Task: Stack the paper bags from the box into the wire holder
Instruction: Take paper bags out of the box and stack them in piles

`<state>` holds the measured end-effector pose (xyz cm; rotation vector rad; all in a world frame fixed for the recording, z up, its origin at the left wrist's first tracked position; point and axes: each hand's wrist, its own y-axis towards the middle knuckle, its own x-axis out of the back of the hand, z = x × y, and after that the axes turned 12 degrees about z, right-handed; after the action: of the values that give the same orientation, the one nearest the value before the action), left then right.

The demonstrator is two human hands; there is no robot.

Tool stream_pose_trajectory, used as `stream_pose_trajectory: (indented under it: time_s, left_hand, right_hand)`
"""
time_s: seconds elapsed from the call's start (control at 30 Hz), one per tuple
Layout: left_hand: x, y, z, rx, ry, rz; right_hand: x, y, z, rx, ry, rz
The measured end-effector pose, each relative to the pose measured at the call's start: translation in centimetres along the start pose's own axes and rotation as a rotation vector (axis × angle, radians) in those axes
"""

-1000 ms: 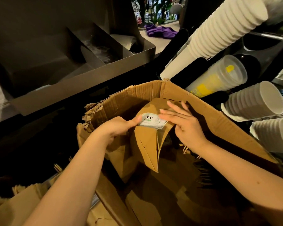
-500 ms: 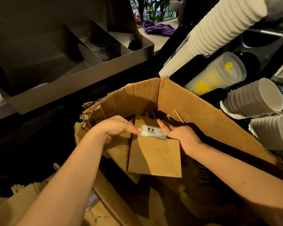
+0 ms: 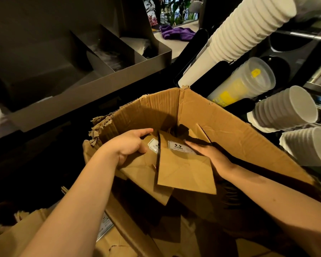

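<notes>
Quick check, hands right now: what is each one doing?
Left hand: grips the left paper bag.
Right hand: open, straight fingers against the right paper bag.

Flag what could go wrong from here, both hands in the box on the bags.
1. The front bag lies skewed over the rear bag; the left hand seems to grip only the rear one, the right hand lies flat, so the front bag may slip on lifting.
2. The box has a torn rim beside the left wrist; paper could snag.
3. White cup stacks sit close by the box; the right arm might knock them.
</notes>
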<state>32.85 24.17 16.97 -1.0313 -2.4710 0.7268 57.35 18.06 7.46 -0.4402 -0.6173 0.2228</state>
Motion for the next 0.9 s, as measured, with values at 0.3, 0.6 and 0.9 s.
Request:
stream_pose_trajectory:
  time_s: [0.3,0.6,0.9]
  left_hand:
    - [-1.2,-0.2,-1.1,-0.023,-0.106,-0.08]
    - [-1.1,0.4,-0.5,0.024,-0.061,-0.075]
    - [-1.2,0.7,0.3,0.143,0.405,-0.172]
  right_hand:
    - [-1.6,-2.9,3.4,-0.16,-0.818,0.024]
    - [-3.4,-0.9,4.0,-0.006,-1.173,-0.101]
    - [-3.0,0.6,-1.7,-0.139,-0.882,0.342]
